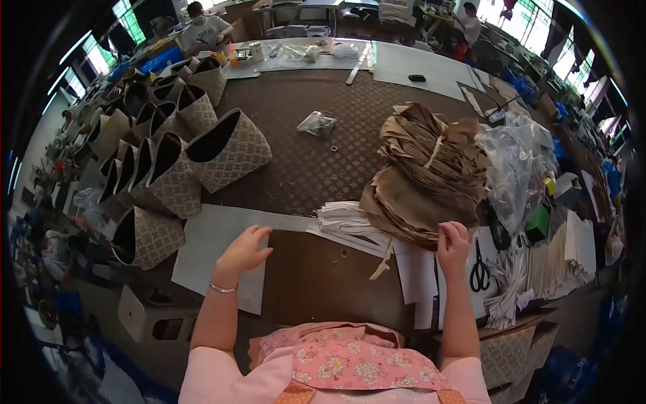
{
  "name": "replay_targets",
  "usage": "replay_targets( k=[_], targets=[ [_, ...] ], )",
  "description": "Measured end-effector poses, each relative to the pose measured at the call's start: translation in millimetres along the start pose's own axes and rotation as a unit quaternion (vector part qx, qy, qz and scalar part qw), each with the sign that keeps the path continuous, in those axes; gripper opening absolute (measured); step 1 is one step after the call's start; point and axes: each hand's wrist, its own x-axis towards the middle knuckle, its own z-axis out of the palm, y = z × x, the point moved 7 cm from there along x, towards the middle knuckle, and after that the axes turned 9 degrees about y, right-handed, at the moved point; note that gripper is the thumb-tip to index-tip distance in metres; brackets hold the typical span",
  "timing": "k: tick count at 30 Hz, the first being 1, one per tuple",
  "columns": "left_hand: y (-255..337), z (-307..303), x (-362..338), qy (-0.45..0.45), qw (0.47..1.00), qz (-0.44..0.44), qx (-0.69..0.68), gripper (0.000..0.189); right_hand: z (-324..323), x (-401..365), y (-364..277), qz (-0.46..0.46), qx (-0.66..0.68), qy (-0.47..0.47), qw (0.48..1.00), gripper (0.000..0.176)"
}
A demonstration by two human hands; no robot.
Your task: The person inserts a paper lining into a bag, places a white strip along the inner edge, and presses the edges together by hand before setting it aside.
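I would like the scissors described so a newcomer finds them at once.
At the big brown table, find the right hand. Just to its right, on a white sheet, lie the scissors; their black, looped shape sets them apart from the pale strips.

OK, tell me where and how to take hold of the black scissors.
Grip the black scissors by the handle loops, coming from the near side with the right hand. They lie with the loops toward the person's body and the blades pointing away, so this approach should keep the fingers clear of the blades.
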Motion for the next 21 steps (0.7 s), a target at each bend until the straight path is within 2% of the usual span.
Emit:
replay_targets(
  k=[1, 2, 3, 4, 5, 7, 9, 10, 12, 13, 15, 16, 18, 19, 21],
  targets=[
    [4, -4, 10, 0.042, 0.998, 0.009, -0.036, 0.069, -1, 9, 1, -0.01, 0.0, -0.004, 1.0, 0.018],
    [6, -7, 21, 0.085, 0.994, 0.019, -0.072, 0.069, 18, 12, 22, -0.063, -0.081, -0.053, 0.993, 0.035],
    [-59, -48, 28, 0.084, 0.995, 0.01, -0.06, 0.069, 89, -15, -4, 0.038, -0.178, -0.141, 0.973, 0.043],
    [-80, -59, 46, 0.168, 0.985, 0.032, -0.028, 0.069, 111, -27, 9, 0.122, -0.285, -0.217, 0.926, 0.052],
    [-92, -76, 61, 0.252, 0.966, 0.053, 0.006, 0.07, 132, -35, 31, 0.133, -0.344, -0.24, 0.898, 0.064],
    [-112, -96, 94, 0.277, 0.96, 0.027, 0.01, 0.07, 135, -32, 19, 0.132, -0.358, -0.229, 0.895, 0.061],
    [-143, -109, 129, 0.35, 0.936, 0.013, 0.024, 0.07, 136, -37, 19, 0.14, -0.371, -0.226, 0.89, 0.059],
    [-156, -112, 149, 0.352, 0.936, 0.013, 0.024, 0.07, 136, -33, 30, 0.139, -0.346, -0.226, 0.9, 0.057],
    [-171, -130, 178, 0.422, 0.905, 0.011, 0.053, 0.066, 136, -31, 45, 0.123, -0.308, -0.212, 0.919, 0.054],
    [-165, -144, 182, 0.428, 0.902, 0.011, 0.05, 0.066, 137, -30, 44, 0.117, -0.308, -0.207, 0.921, 0.054],
    [-163, -140, 198, 0.286, 0.945, -0.114, 0.107, 0.05, 137, -31, 46, 0.122, -0.311, -0.224, 0.916, 0.055],
    [-161, -136, 203, 0.272, 0.945, -0.135, 0.125, 0.029, 137, -31, 47, 0.117, -0.312, -0.223, 0.916, 0.055],
    [-146, -118, 202, 0.247, 0.957, -0.119, 0.098, 0.015, 136, -30, 52, 0.14, -0.321, -0.221, 0.91, 0.055],
    [-133, -111, 196, 0.244, 0.958, -0.081, 0.126, 0.014, 135, -27, 47, 0.134, -0.321, -0.222, 0.911, 0.055],
    [-102, -98, 173, 0.301, 0.946, 0.018, 0.118, 0.012, 136, -25, 39, 0.128, -0.335, -0.258, 0.897, 0.054]
  ],
)
